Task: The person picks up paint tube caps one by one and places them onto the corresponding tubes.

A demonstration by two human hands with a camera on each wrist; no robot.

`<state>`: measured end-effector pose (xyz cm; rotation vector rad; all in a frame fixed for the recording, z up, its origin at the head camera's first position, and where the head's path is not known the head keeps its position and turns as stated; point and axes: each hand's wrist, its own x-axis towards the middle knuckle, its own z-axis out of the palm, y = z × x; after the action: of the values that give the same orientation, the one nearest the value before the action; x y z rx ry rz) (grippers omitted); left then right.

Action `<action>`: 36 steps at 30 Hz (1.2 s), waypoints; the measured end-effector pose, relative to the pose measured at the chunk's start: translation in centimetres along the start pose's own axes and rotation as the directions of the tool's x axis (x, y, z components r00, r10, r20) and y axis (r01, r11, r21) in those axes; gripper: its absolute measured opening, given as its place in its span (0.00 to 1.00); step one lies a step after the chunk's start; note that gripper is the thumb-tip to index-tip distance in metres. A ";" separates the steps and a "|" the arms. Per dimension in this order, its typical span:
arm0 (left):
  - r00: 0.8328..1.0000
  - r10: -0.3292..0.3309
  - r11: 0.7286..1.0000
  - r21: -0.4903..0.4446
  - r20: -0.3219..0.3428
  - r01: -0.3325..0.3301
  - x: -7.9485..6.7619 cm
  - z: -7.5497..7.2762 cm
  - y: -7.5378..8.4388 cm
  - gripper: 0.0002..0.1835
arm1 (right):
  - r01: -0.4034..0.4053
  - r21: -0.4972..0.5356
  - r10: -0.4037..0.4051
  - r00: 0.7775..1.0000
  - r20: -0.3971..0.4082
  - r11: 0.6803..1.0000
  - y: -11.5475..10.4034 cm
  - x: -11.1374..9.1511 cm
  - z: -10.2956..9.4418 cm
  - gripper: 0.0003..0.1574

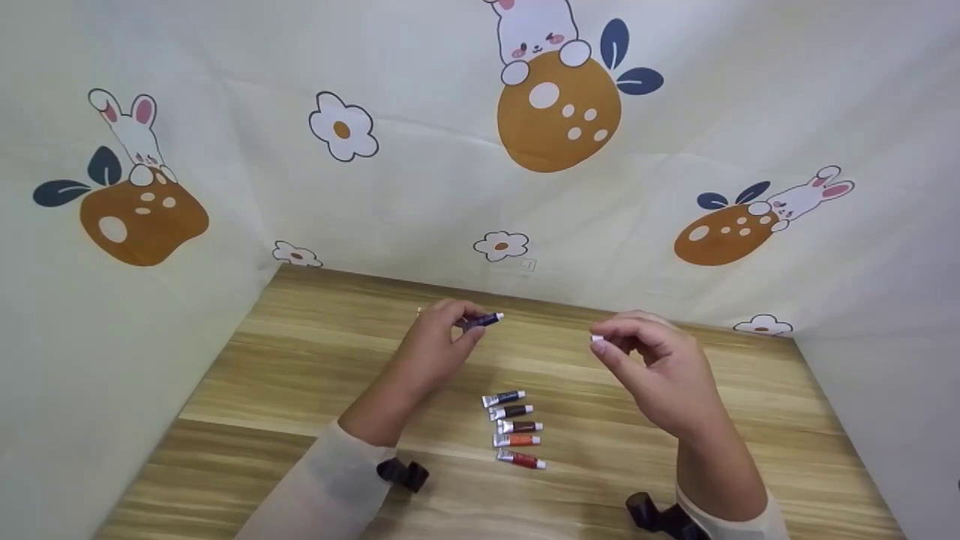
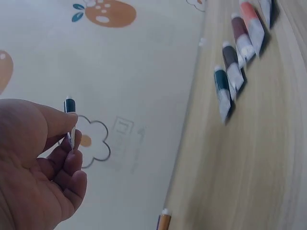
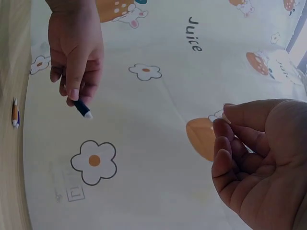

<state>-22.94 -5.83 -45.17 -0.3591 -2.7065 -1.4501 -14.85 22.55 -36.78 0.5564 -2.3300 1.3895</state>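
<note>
My left hand (image 1: pixel 435 341) pinches a dark blue paint tube (image 1: pixel 484 322) between thumb and fingers, above the table; its white tip points right. Off to the right, my right hand (image 1: pixel 664 367) holds a small white cap (image 1: pixel 597 338) between thumb and fingertip, apart from the tube. Below and between the hands lies a column of several paint tubes: a dark blue one (image 1: pixel 510 396), dark brown ones, an orange one (image 1: pixel 517 440) and a red one (image 1: pixel 525 460). In the right wrist view, the fingers mostly hide the cap.
The wood-grain table (image 1: pixel 345 315) meets a cream cloth backdrop (image 1: pixel 420 195) printed with rabbits, fruit and flowers. Near the backdrop lies an ochre tube (image 2: pixel 164 221), with a purple one beside it, mostly hidden by the left hand in the head view.
</note>
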 end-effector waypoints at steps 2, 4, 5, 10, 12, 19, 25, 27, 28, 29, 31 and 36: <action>1.000 0.015 1.000 -0.009 0.005 -0.015 -0.3 0.0 0.5 0.09 | 0.016 0.005 -0.016 1.000 0.004 1.000 -0.3 -0.2 0.1 0.13; 1.000 0.029 0.999 -0.015 0.012 -0.029 -0.6 0.0 1.1 0.09 | 0.036 0.008 -0.036 0.999 0.008 0.999 -0.5 -0.4 0.3 0.12; 0.999 0.035 0.999 -0.019 0.016 -0.034 -0.7 -0.1 1.3 0.09 | 0.044 0.006 -0.044 0.999 0.010 0.999 -0.5 -0.4 0.3 0.12; 0.996 0.083 0.996 -0.039 0.033 -0.082 -1.9 -0.2 3.1 0.09 | 0.034 -0.033 -0.033 0.999 0.017 0.999 -0.7 -0.4 0.6 0.13; 0.993 0.113 0.993 -0.051 0.042 -0.111 -2.5 -0.2 3.8 0.09 | 0.020 -0.055 -0.019 1.000 0.019 0.998 -0.8 -0.4 0.6 0.13; 0.976 0.208 0.978 -0.047 0.063 -0.205 -4.4 -0.3 6.2 0.09 | 0.005 -0.070 -0.004 1.000 0.022 0.998 -1.0 -0.5 0.7 0.14; 0.955 0.294 0.954 0.050 0.039 -0.296 -5.2 -0.2 6.8 0.09 | 0.014 -0.094 -0.010 0.999 0.046 0.995 -0.6 -0.4 1.0 0.13; 0.947 0.318 0.945 0.064 0.036 -0.320 -5.4 -0.1 7.0 0.09 | 0.020 -0.107 -0.013 0.998 0.060 0.994 -0.5 -0.4 1.0 0.13; 0.945 0.326 0.943 0.067 0.035 -0.327 -5.5 -0.1 7.1 0.09 | 0.023 -0.111 -0.015 0.998 0.067 0.994 -0.5 -0.4 1.0 0.13; 0.942 0.335 0.939 0.069 0.034 -0.336 -5.6 -0.1 7.2 0.09 | 0.027 -0.116 -0.018 0.997 0.073 0.993 -0.5 -0.4 1.1 0.13; 0.935 0.353 0.932 0.078 0.032 -0.354 -5.8 -0.1 7.5 0.10 | 0.032 -0.118 -0.023 0.996 0.083 0.992 -0.5 -0.5 1.1 0.13; 0.919 0.394 0.912 0.118 0.021 -0.394 -6.1 -0.1 7.7 0.10 | 0.042 -0.126 -0.029 0.994 0.103 0.991 -0.4 -0.5 1.2 0.11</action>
<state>-15.32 -2.88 -39.76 -0.8372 -2.5031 -1.1672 -14.36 21.32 -37.24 0.6400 -2.4550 1.2118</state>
